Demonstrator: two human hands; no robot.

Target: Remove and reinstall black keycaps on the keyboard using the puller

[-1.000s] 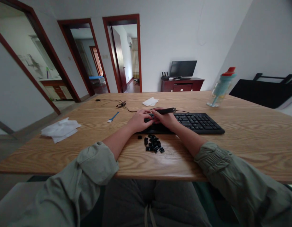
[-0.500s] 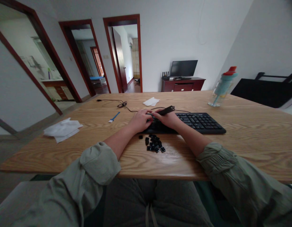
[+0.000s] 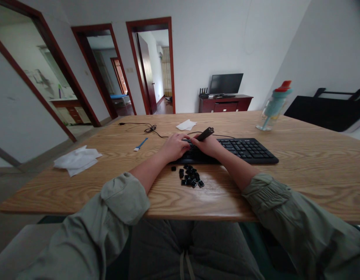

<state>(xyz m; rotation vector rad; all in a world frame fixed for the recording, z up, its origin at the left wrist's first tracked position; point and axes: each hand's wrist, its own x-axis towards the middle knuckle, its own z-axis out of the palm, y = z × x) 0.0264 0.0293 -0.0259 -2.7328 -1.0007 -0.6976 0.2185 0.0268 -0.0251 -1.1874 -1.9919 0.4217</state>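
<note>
A black keyboard [image 3: 241, 151] lies on the wooden table in front of me. My left hand [image 3: 177, 147] bears on its left part, fingers bent together over the keys; whatever lies under the fingertips is hidden. My right hand [image 3: 208, 145] is closed around a dark-handled tool [image 3: 205, 133], whose end sticks up out of the fist. The tool's working tip points down at the keys between both hands and cannot be seen. Just below the keyboard is a small heap of loose black keycaps [image 3: 191, 177], with one keycap [image 3: 173, 168] apart to its left.
A blue brush [image 3: 140, 144] and crumpled white tissue [image 3: 77, 160] lie to the left. The keyboard's cable [image 3: 151, 129] is bundled behind, near another tissue [image 3: 186, 125]. A clear bottle with a red lid [image 3: 272, 109] stands at the back right of the table [image 3: 314, 167].
The tool's handle in my right hand has tipped slightly more upright and a little to the left. Both hands stay at the same part of the keyboard.
</note>
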